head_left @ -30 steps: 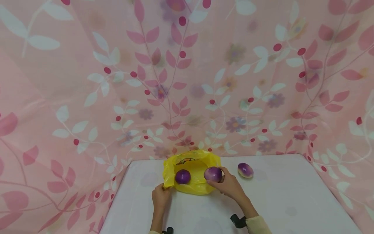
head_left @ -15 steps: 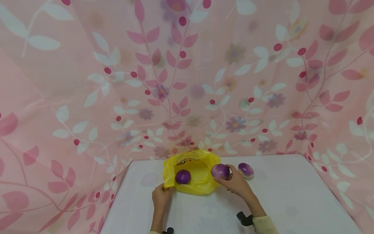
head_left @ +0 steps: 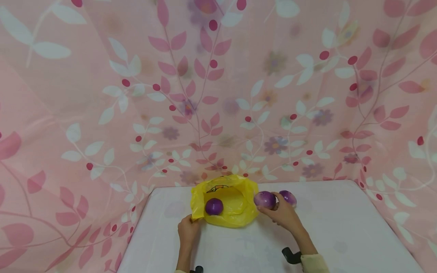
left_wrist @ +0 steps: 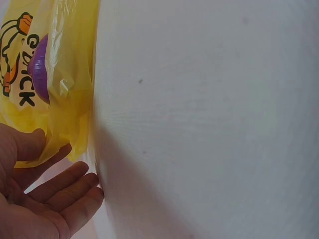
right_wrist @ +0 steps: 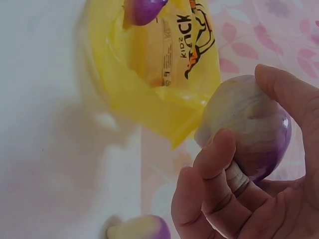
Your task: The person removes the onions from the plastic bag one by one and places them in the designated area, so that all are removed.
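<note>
A yellow plastic bag (head_left: pixel 232 222) with printed lettering lies with its mouth toward me at the back of the table. Inside it, at the left, rests a purple onion (head_left: pixel 214 206). My left hand (head_left: pixel 187 231) pinches the bag's left edge between thumb and index finger; its other fingers extend loosely in the left wrist view. Just right of the bag, my right hand (head_left: pixel 285 215) grips a shiny purple-and-white onion (right_wrist: pixel 244 124) between thumb and fingers. Behind that hand a third onion (head_left: pixel 288 198) lies on the table, partly hidden in the head view.
A white-covered table (head_left: pixel 341 227) carries everything. Pink leaf-patterned cloth (head_left: pixel 218 113) hangs along its back and sides. Dark wrist mounts (head_left: pixel 291 256) are strapped at both forearms.
My right hand has carried its onion rightward, from in front of the bag's mouth to beside the bag. The left hand, the bag and the onion inside have stayed put.
</note>
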{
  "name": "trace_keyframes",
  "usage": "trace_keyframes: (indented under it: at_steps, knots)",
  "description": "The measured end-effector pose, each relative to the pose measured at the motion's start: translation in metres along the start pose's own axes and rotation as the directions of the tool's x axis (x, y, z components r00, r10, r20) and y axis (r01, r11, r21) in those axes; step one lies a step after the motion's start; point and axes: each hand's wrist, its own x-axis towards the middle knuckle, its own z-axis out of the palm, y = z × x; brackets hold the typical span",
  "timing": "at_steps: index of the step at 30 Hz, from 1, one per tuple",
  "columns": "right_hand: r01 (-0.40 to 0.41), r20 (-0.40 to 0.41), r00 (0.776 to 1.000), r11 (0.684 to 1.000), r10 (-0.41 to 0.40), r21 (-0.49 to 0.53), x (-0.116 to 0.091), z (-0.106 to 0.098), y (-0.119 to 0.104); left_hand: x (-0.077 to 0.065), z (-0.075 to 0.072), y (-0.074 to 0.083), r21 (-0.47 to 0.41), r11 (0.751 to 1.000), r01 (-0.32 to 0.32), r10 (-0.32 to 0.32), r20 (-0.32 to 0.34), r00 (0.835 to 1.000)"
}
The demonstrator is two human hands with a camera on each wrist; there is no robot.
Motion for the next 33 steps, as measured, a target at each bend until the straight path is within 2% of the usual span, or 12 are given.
trace_keyframes:
  at_steps: [9,20,33]
  knots:
    - [-0.023,-0.031,0.999,0.999,0.022,-0.025,0.002,-0.012,0.01,0.001,0.0,0.0,0.018,1.0,-0.003,0.003,-0.002,1.0]
    - [-0.055,-0.068,0.996,0.998,0.055,0.002,0.0,-0.029,0.023,-0.001,-0.001,0.003,0.009,1.0,-0.006,0.006,0.013,1.0]
    - [-0.097,-0.105,0.989,0.995,0.099,0.022,-0.003,-0.044,0.037,-0.001,0.0,0.0,0.008,1.0,-0.02,0.02,-0.013,1.0]
